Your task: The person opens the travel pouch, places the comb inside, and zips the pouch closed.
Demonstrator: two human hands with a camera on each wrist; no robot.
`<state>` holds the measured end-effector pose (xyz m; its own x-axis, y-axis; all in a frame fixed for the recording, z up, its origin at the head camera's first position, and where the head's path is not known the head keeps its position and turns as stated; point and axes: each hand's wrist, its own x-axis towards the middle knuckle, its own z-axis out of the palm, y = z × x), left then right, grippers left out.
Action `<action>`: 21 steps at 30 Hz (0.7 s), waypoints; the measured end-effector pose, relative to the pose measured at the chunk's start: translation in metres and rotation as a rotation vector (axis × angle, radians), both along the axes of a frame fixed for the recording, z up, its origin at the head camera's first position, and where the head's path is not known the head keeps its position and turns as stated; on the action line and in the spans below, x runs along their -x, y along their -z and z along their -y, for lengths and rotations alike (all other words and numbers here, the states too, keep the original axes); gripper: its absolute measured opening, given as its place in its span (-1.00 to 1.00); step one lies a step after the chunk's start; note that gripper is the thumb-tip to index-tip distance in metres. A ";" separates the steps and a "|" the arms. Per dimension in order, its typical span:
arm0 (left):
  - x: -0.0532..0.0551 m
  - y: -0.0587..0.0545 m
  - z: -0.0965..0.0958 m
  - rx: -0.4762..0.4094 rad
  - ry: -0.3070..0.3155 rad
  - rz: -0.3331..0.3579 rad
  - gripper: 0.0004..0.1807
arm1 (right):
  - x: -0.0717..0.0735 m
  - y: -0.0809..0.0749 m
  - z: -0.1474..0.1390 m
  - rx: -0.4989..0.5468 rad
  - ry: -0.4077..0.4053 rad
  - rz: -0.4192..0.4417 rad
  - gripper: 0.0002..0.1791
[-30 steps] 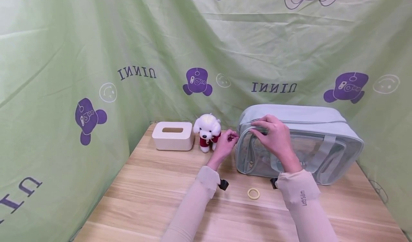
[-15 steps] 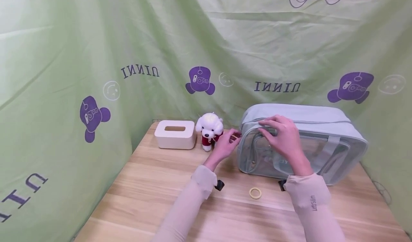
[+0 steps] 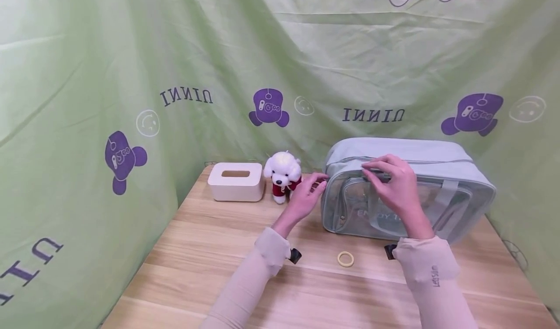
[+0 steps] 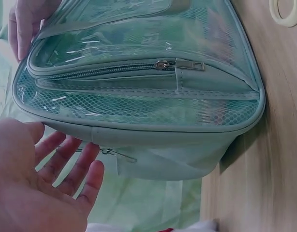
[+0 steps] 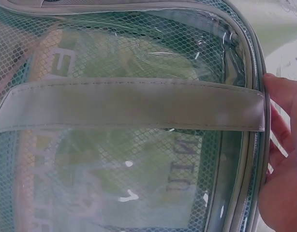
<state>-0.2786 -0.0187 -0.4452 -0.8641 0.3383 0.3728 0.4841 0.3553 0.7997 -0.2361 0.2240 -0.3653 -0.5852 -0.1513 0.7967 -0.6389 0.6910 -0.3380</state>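
A pale green travel bag [image 3: 442, 168] with clear mesh-lined front panels stands upright on the right of the table. My right hand [image 3: 395, 183] pinches its upper front edge between thumb and fingers. The right wrist view shows the thumb [image 5: 284, 94] and fingers at that rim, beside a strap [image 5: 134, 106]. My left hand [image 3: 304, 198] touches the bag's left end with loosely spread fingers. In the left wrist view, those fingers [image 4: 66, 164] reach the side panel near a zipper pull [image 4: 119, 154]. Another metal zipper pull [image 4: 180, 65] lies on the front pocket.
A white plush dog [image 3: 282, 168] in red clothing sits just left of the left hand. A white tissue box [image 3: 236, 188] stands beyond it. On the wooden table [image 3: 197, 251] lies a cream ring [image 3: 345, 259] in front of the bag. A green printed curtain [image 3: 236, 57] hangs behind.
My right hand has slid rightward along the bag's upper front edge. My left hand has stayed by the bag's left end, and the head view has shifted slightly.
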 end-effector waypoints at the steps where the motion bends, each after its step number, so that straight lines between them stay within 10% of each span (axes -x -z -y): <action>1: 0.000 -0.001 0.001 0.020 0.001 -0.012 -0.64 | 0.000 0.000 0.000 -0.001 -0.002 0.002 -0.79; 10: -0.006 -0.019 0.028 0.210 0.018 -0.196 -0.58 | -0.021 -0.009 -0.010 -0.072 0.017 -0.002 -0.60; 16: -0.020 -0.036 0.062 0.485 -0.090 -0.409 -0.37 | -0.047 -0.005 -0.038 -0.192 0.082 -0.145 -0.39; 21: -0.033 -0.028 0.107 0.750 -0.210 -0.455 -0.24 | -0.067 0.010 -0.061 -0.299 0.182 -0.279 -0.19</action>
<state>-0.2454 -0.1254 -0.4168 -0.7582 0.4825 0.4385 0.5638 0.8230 0.0693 -0.1688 0.2849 -0.3751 -0.3928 -0.3139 0.8644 -0.5364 0.8417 0.0618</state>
